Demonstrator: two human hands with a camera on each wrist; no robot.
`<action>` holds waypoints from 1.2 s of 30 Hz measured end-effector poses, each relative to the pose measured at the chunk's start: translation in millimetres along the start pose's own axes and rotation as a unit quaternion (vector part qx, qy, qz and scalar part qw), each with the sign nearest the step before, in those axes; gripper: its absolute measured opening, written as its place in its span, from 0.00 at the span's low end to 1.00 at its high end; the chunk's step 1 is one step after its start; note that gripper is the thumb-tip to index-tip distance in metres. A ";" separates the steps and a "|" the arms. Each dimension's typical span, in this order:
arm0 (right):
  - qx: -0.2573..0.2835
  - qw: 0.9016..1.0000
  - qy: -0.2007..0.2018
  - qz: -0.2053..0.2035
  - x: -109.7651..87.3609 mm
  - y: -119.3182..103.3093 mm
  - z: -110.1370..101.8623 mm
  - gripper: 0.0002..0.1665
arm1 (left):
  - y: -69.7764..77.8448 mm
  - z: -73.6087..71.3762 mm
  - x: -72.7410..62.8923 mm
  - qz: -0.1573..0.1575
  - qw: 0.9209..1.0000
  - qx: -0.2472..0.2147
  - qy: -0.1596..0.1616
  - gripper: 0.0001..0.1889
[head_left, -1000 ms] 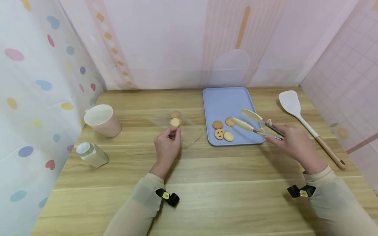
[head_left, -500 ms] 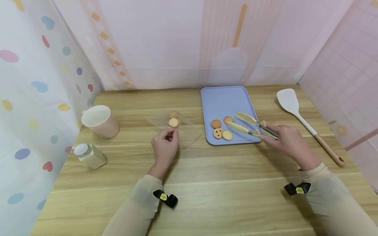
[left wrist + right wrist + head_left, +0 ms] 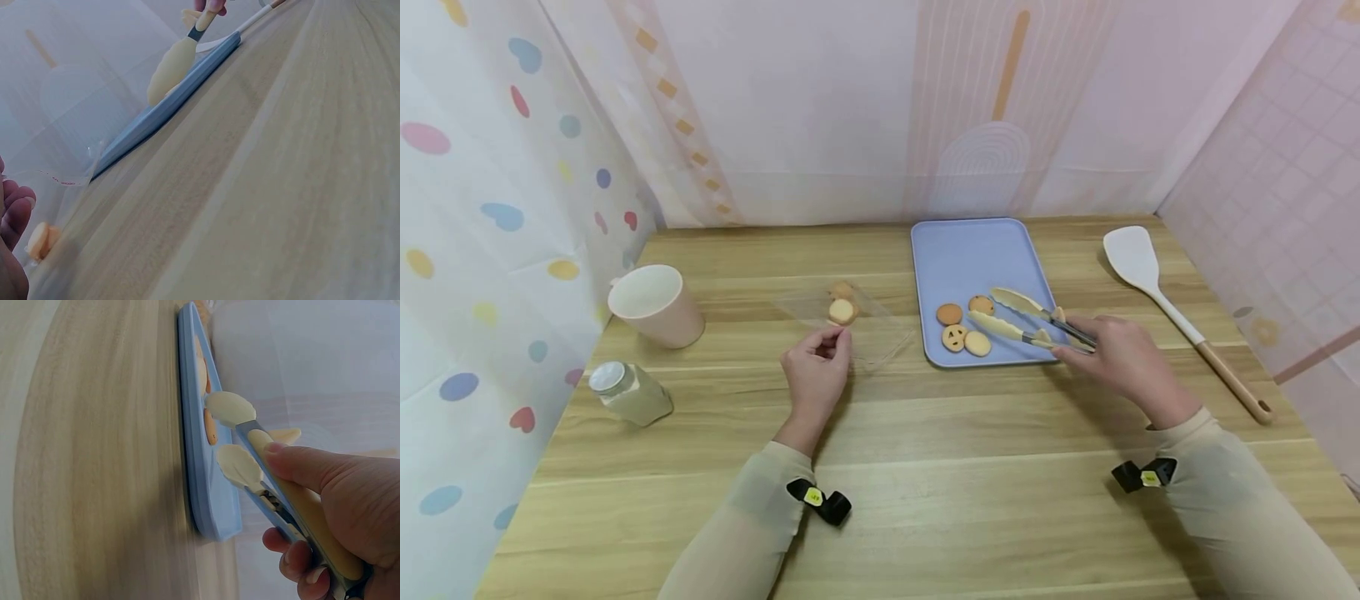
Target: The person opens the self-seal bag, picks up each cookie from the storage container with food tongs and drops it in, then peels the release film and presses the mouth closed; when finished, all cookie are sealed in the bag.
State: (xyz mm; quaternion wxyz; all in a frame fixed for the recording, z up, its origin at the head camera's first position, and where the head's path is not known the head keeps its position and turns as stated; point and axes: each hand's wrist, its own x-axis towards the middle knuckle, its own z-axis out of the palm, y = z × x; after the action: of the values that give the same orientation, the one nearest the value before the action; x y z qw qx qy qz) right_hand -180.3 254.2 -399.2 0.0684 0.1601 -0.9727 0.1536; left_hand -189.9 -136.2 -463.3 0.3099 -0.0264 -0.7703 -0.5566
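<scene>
In the head view my left hand (image 3: 816, 371) pinches the near edge of a clear plastic bag (image 3: 886, 332) lying on the table. Inside the bag are a few round cookies (image 3: 842, 312), a pale one on top. My right hand (image 3: 1123, 362) grips a pair of tongs (image 3: 997, 326) with cream tips and metal arms. The tongs' tips are spread apart low over a blue tray (image 3: 966, 250), one at each side of a dotted cookie (image 3: 210, 427). Several round cookies lie near the tray's front left corner, among them a brown cookie (image 3: 950, 314) and a pale cookie (image 3: 977, 343).
A pink mug (image 3: 658, 308) and a lidded glass jar (image 3: 632, 396) stand at the left of the wooden table (image 3: 940, 483). A white spatula (image 3: 1180, 312) with a wooden handle lies right of the tray. Patterned cloth (image 3: 820, 108) hangs behind and at both sides.
My right hand has moved left with the tongs, bringing their spread tips to either side of the dotted cookie. My left hand keeps its pinch on the bag.
</scene>
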 end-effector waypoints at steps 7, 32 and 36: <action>0.008 1.000 -0.012 0.005 2.6 -2.0 3.1 0.37 | 27.4 -4.3 -1.5 -0.001 1.000 -0.004 -0.008 0.03; 0.009 1.000 0.015 0.000 0.1 2.9 7.8 0.31 | 39.3 1.3 -3.5 -0.014 0.999 -0.021 -0.025 0.04; 0.014 1.000 0.012 0.000 -0.1 3.2 7.9 0.32 | 38.9 0.5 -3.4 -0.009 0.999 -0.020 -0.025 0.03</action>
State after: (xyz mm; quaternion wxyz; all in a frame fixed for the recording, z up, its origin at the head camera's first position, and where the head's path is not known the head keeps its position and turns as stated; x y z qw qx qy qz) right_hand -182.0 254.6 -407.5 0.0782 0.1586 -0.9696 0.1693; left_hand -172.4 -120.0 -432.4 0.2847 -0.0395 -0.7669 -0.5738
